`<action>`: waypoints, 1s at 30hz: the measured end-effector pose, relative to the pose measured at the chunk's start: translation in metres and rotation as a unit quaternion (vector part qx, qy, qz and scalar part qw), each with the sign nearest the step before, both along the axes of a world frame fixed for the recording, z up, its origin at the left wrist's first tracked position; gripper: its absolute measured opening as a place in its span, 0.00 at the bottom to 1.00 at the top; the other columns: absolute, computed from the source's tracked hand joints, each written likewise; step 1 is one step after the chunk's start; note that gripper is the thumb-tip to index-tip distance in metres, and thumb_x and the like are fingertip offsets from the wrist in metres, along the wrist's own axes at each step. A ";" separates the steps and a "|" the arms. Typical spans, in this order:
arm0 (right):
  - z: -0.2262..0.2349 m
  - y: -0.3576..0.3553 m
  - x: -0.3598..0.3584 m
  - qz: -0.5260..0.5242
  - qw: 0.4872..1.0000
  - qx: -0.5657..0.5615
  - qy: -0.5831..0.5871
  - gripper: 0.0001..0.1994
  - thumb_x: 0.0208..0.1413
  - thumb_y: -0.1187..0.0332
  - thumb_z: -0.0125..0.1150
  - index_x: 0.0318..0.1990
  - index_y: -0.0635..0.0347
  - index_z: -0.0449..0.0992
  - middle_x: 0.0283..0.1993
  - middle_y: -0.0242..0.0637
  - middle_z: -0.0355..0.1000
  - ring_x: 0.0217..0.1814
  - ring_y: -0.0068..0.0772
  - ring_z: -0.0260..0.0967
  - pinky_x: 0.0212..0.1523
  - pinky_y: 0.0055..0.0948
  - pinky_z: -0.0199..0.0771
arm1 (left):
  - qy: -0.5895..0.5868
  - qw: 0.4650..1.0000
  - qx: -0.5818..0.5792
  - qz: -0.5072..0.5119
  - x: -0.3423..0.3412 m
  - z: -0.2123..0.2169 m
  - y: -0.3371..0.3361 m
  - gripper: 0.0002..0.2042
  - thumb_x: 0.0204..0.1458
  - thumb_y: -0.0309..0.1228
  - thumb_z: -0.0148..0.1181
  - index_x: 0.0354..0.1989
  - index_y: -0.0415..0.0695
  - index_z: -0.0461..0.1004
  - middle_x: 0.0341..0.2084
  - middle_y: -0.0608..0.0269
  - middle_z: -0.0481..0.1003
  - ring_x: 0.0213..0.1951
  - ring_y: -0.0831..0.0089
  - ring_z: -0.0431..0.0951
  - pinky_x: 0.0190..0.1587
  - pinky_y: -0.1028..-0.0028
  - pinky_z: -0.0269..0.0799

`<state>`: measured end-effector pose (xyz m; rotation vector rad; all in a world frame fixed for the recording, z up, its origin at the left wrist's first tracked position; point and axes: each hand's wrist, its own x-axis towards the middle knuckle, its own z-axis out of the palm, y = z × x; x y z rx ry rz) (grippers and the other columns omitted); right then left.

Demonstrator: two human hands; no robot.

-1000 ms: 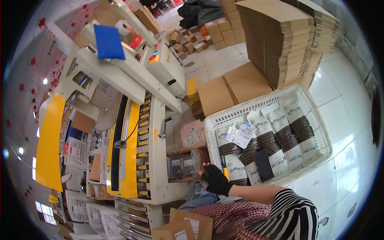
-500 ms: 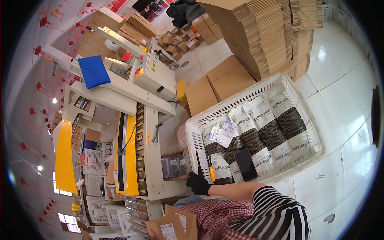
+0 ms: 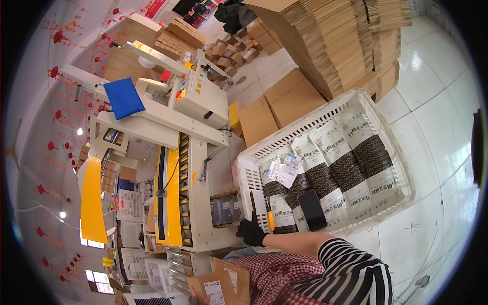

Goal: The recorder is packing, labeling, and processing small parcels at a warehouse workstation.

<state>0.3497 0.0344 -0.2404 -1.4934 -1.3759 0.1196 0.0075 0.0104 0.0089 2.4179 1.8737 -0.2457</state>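
Note:
My right hand (image 3: 251,233), in a black glove, is at the near left corner of a white plastic basket (image 3: 245,173), its fingers closed at the rim. In the basket lie several pale printed pouches (image 3: 341,202) with dark patterned middles. On top of them rest a black phone (image 3: 312,209), white label slips (image 3: 285,170) and a yellow-handled tool (image 3: 270,219) close to the glove. At the lower edge, a brown cardboard box (image 3: 203,281) with a white label is tilted close to my body. What look like fingertips of my left hand (image 3: 193,293) show at its left edge; the rest is hidden.
A cream and yellow roller conveyor machine (image 3: 195,223) stands left of the basket, with a blue pad (image 3: 123,98) on its upper frame. Tall stacks of flattened cartons (image 3: 345,46) rise behind the basket. Small boxes (image 3: 223,56) lie on the floor beyond.
The view has shifted slightly, so the machine appears a little further right. Both the right hand at the basket rim and the cardboard box keep nearly the same places.

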 end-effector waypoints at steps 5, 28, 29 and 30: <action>0.000 -0.001 0.001 -0.009 1.000 0.015 0.006 0.07 0.37 0.76 0.55 0.20 0.47 0.72 0.24 0.25 0.65 0.43 0.35 0.62 0.55 0.78 0.33 | 0.019 0.996 -0.014 0.081 0.019 0.008 -0.013 0.36 0.49 0.49 0.57 0.65 0.51 0.52 0.52 0.38 0.63 0.55 0.42 0.62 0.55 0.57 0.60; 0.008 -0.004 0.001 0.013 1.000 0.003 -0.008 0.06 0.38 0.75 0.57 0.22 0.47 0.74 0.26 0.26 0.67 0.44 0.35 0.62 0.56 0.77 0.31 | -0.031 0.981 0.180 -0.069 -0.038 -0.036 -0.001 0.36 0.48 0.49 0.60 0.66 0.61 0.53 0.53 0.43 0.63 0.54 0.46 0.64 0.53 0.57 0.64; 0.005 -0.005 0.001 0.011 1.000 0.009 0.001 0.06 0.39 0.75 0.57 0.21 0.47 0.73 0.26 0.27 0.66 0.43 0.36 0.62 0.56 0.77 0.31 | -0.018 0.977 0.189 -0.094 -0.036 -0.037 0.000 0.36 0.48 0.49 0.60 0.66 0.60 0.54 0.54 0.43 0.63 0.54 0.46 0.64 0.53 0.57 0.64; 0.003 -0.007 0.000 0.017 1.000 -0.002 -0.002 0.06 0.39 0.75 0.57 0.21 0.47 0.73 0.26 0.27 0.66 0.43 0.36 0.62 0.56 0.77 0.31 | -0.020 0.980 0.178 -0.088 -0.034 -0.038 0.000 0.36 0.48 0.49 0.60 0.66 0.60 0.54 0.54 0.43 0.63 0.54 0.46 0.64 0.53 0.57 0.64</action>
